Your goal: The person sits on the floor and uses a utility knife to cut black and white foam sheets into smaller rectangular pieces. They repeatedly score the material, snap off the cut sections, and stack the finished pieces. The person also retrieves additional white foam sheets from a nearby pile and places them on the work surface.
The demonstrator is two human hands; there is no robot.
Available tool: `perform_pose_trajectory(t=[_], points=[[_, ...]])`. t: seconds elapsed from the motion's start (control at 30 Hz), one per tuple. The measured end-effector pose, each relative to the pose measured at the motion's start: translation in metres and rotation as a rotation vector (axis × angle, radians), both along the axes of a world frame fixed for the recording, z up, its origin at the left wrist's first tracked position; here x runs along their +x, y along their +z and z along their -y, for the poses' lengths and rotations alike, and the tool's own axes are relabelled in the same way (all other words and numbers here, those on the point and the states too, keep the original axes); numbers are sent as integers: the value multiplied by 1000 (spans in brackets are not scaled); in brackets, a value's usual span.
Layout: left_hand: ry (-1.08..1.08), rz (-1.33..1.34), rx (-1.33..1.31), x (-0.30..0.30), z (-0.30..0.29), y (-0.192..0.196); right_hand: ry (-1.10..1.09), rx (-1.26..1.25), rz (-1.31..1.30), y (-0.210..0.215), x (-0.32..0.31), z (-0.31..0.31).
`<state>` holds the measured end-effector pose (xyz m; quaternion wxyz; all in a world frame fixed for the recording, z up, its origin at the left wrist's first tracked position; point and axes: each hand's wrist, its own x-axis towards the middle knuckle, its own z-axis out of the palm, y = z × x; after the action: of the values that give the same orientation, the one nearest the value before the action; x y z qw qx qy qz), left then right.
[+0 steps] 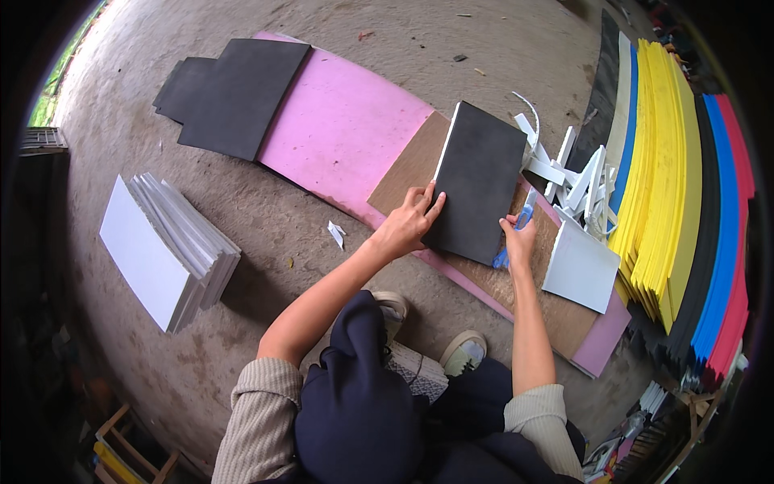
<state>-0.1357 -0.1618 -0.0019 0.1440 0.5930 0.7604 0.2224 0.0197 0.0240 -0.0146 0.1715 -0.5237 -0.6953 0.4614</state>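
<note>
A black rectangular sheet (477,181), with a white edge along its left side, lies on a brown board (403,165). My left hand (409,218) presses on its lower left edge, fingers spread over the rim. Beside its lower right edge, my right hand (520,238) is closed around a blue utility knife (526,211), which points up along that edge. Just right of that hand lies a white square piece (582,266). White offcut strips (584,181) are heaped beyond it.
Under the board stretches a long pink sheet (347,121), bearing stacked black sheets (242,97) at its far left. White sheets (153,250) stand bundled on the concrete floor (322,282) at left. Yellow sheets (657,177), blue sheets (720,226) and red sheets (735,242) are piled at right.
</note>
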Motion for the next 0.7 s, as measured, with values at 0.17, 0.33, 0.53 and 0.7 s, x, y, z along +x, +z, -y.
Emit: perform_pose_trajectory(t=[0.17, 0.33, 0.53, 0.7], points=[[4, 21, 27, 1, -1, -1, -13, 72, 30, -2, 2, -1], [13, 12, 5, 2, -1, -2, -2, 89, 71, 0, -2, -1], [64, 8, 2, 14, -1, 2, 54, 140, 148, 3, -3, -7], [59, -4, -5, 14, -3, 4, 45, 137, 102, -2, 1, -10]])
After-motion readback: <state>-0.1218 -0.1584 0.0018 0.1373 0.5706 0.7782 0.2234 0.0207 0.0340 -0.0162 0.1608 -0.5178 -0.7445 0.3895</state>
